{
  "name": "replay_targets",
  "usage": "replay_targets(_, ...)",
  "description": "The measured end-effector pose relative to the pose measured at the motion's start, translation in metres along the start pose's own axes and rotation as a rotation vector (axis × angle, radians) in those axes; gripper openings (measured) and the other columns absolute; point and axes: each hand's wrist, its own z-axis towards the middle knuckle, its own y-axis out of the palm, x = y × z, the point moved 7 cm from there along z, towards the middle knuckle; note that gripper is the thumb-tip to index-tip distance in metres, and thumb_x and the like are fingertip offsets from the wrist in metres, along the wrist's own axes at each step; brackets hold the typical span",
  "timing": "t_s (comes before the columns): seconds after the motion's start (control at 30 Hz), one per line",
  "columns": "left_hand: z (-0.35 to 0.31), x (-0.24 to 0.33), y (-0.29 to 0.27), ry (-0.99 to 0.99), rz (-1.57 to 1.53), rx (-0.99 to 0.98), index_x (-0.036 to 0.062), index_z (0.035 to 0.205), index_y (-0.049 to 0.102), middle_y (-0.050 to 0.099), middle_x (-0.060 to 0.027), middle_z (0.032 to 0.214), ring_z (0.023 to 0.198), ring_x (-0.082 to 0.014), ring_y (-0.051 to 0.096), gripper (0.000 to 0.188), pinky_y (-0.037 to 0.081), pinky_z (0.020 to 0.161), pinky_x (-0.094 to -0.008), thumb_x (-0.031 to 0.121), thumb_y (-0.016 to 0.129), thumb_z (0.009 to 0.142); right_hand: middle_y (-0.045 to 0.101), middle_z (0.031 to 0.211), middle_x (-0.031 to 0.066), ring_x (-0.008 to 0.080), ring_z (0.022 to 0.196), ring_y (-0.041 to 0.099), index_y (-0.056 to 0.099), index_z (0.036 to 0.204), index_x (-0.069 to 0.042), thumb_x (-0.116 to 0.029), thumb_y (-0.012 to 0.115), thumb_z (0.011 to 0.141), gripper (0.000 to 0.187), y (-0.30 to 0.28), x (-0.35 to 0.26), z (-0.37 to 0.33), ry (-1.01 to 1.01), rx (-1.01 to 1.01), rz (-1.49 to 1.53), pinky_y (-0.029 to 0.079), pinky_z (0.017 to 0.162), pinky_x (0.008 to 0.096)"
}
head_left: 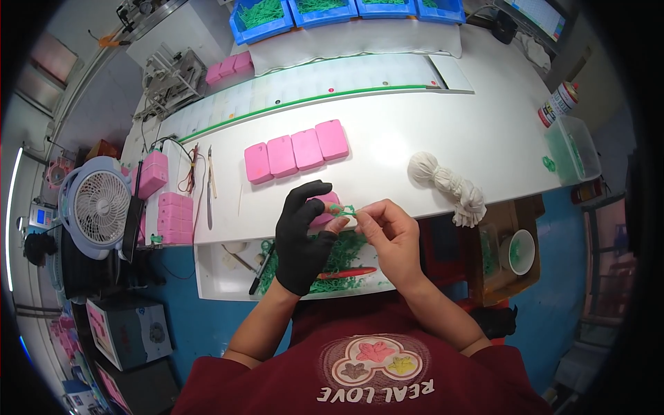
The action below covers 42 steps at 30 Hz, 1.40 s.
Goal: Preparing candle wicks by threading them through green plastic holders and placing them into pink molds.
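Note:
My left hand (302, 232) wears a black glove with bare thumb and index fingertips. Those fingertips hold one side of a small green plastic piece (343, 209). On its other side, my bare right hand (389, 234) pinches the same piece between thumb and fingers. Its exact shape is too small to tell. Partly hidden behind my left hand, a pink block (330, 198) lies at the table's near edge. Below both hands, an open white drawer (220, 282) holds many green plastic scraps (346, 257), a red slim tool (348, 273) and a black pen (261, 268).
Several pink blocks (296, 153) form a row ahead. A bundled white cloth (448, 183) lies right, near a clear bin (570, 149) and spray can (557, 104). Blue bins (325, 15) line the back behind a conveyor belt (304, 92). A fan (100, 197) stands left.

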Motion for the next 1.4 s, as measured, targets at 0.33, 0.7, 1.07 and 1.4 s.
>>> replay_targets(0.33,0.001,0.0,-0.002,-0.023,-0.006,-0.009,0.0019,0.093,0.069,0.061,-0.0131,0.116,0.109,-0.0249,0.06,0.019,0.048,0.092,-0.035,0.007,0.077,0.076,0.066,0.08,0.0007,0.0027,0.075,0.059,0.065,0.094,0.001,-0.01,0.063,0.096,0.011,0.001,-0.002,-0.001,-0.05,0.002,-0.03,0.048,0.065,0.0184)
replay_targets(0.7,0.009,-0.008,-0.021,0.063,0.192,0.066,0.0039,0.111,0.061,0.06,-0.0146,0.117,0.111,-0.0291,0.059,0.053,0.048,0.094,-0.0375,0.015,0.086,0.065,0.066,0.076,0.0021,0.0036,0.07,0.059,0.066,0.097,0.002,-0.011,0.064,0.094,0.014,-0.018,0.005,-0.003,0.008,0.036,-0.047,0.047,0.062,0.0201)
replay_targets(1.07,-0.005,-0.046,-0.009,-0.008,0.333,-0.238,0.004,0.134,0.048,0.053,-0.0143,0.113,0.106,-0.032,0.055,0.084,0.049,0.088,-0.0408,0.014,0.087,0.06,0.063,0.089,0.0109,0.0252,0.082,0.06,0.064,0.098,-0.001,-0.005,0.071,0.081,0.018,-0.06,-0.061,0.006,-0.537,0.265,-1.078,0.049,0.075,0.0348)
replay_targets(1.4,0.006,-0.072,-0.003,-0.11,0.038,-0.185,0.0067,0.097,0.049,0.058,-0.0077,0.091,0.084,-0.0282,0.059,0.057,0.05,0.079,-0.0373,0.008,0.089,0.056,0.062,0.107,0.0147,0.0351,0.099,0.061,0.061,0.116,-0.003,-0.001,0.068,0.078,0.038,-0.086,-0.054,0.024,-0.451,0.042,-1.174,0.049,0.085,0.0423)
